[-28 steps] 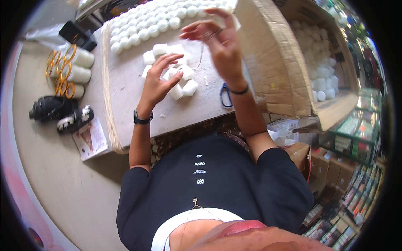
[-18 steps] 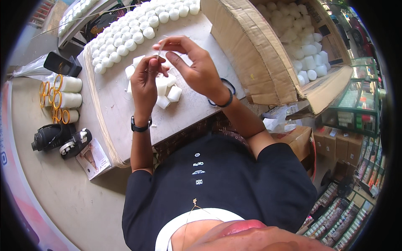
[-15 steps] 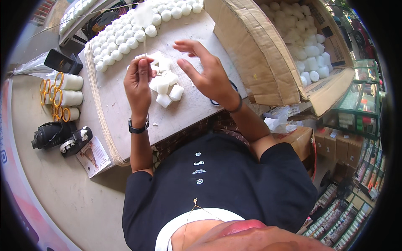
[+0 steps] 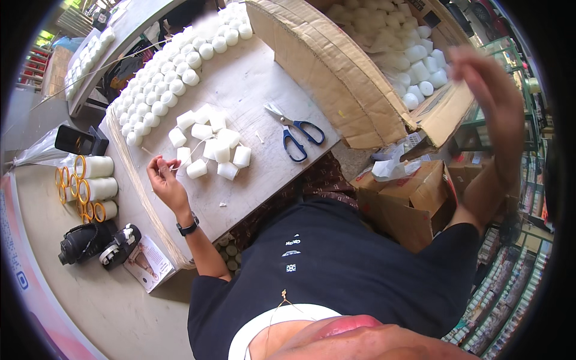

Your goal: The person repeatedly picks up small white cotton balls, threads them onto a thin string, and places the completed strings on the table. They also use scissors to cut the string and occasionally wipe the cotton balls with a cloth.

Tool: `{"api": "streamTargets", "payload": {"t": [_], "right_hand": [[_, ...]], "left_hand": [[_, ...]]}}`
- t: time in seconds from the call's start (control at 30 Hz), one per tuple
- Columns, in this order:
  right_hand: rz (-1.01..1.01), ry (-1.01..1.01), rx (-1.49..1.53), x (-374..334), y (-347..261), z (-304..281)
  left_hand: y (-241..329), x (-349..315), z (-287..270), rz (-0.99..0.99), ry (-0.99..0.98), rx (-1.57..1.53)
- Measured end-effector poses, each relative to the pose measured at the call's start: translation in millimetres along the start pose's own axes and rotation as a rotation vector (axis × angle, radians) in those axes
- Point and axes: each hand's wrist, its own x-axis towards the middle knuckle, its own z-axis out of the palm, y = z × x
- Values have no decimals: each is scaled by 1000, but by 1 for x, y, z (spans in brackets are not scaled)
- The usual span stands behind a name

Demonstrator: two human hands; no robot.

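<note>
My left hand (image 4: 168, 181) is at the left side of the table, fingertips pinched on a thin white wick (image 4: 173, 168). Beside it lies a loose cluster of short white candles (image 4: 222, 150), some with wicks trailing among them. My right hand (image 4: 487, 75), smeared by motion, is lifted over the right edge of a big open cardboard box (image 4: 336, 72). More white candles (image 4: 414, 69) fill that box. Whether my right fingers hold anything cannot be made out.
Blue-handled scissors (image 4: 286, 121) lie open on the table. Rows of white candles (image 4: 174, 87) stand along the far side. A bundle of long pale cords (image 4: 139, 180) runs down the left edge. Leftward are orange-rimmed white cylinders (image 4: 96, 168), a phone on a stand (image 4: 77, 140) and black gear (image 4: 84, 243).
My right hand has swung from above the candle cluster out to the box at the right. My left hand has drawn back left of the cluster. The scissors now show fully.
</note>
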Motion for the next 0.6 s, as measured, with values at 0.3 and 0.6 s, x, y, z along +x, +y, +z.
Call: {"api": "streamTargets", "payload": {"t": [0.3, 0.6], "right_hand": [[-206, -733, -590, 121, 171, 81], [56, -412, 411, 148, 135, 47]], "left_hand": [[-30, -4, -33, 58, 104, 160], [-35, 0, -38, 171, 198, 231]]}}
